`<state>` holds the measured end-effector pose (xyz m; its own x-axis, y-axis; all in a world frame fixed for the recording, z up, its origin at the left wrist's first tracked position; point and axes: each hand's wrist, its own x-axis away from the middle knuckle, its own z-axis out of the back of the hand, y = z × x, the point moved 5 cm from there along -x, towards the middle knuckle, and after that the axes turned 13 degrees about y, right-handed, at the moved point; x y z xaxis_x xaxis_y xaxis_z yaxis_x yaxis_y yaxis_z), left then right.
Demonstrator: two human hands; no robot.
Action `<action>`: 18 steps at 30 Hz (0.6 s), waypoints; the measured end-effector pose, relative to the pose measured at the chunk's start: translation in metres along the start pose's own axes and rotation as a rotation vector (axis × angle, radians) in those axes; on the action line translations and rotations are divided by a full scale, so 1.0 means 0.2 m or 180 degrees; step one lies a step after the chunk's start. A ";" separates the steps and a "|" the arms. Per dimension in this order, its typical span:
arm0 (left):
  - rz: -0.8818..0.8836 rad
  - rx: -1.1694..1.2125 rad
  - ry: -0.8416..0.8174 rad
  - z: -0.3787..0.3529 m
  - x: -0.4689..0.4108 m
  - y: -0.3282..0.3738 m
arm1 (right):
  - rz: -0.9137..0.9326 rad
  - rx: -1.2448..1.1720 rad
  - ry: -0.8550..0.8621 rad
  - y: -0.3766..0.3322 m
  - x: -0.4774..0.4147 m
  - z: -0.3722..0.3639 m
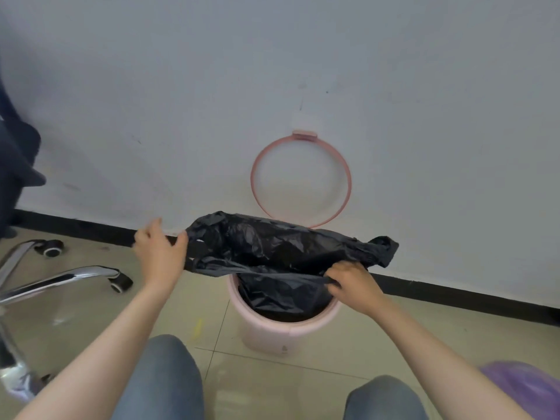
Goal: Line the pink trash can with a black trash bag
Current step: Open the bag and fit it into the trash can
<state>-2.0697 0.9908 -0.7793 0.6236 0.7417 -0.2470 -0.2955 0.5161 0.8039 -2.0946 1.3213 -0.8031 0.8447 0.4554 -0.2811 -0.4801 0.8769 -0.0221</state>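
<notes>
Black trash bag [272,250] hanging partway into pink trash can [285,322] on floor by wall; left hand [159,256] and right hand [351,283] pinching its mouth. Risks: tearing from overstretching, slipping inside if released.

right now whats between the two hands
The black trash bag, its mouth stretched from left hand to right hand above the pink trash can, in the head view.
</notes>
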 end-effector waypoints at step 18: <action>-0.2280 -0.0619 -0.3136 -0.39 0.41 0.27 | -0.0803 0.0584 0.0003 0.39 0.02 0.13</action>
<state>-2.0918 1.1131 -0.7985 0.9435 -0.3308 -0.0178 0.2874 0.7907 0.5405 -2.1225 1.3946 -0.7810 0.9315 0.2196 -0.2898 -0.2044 0.9754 0.0822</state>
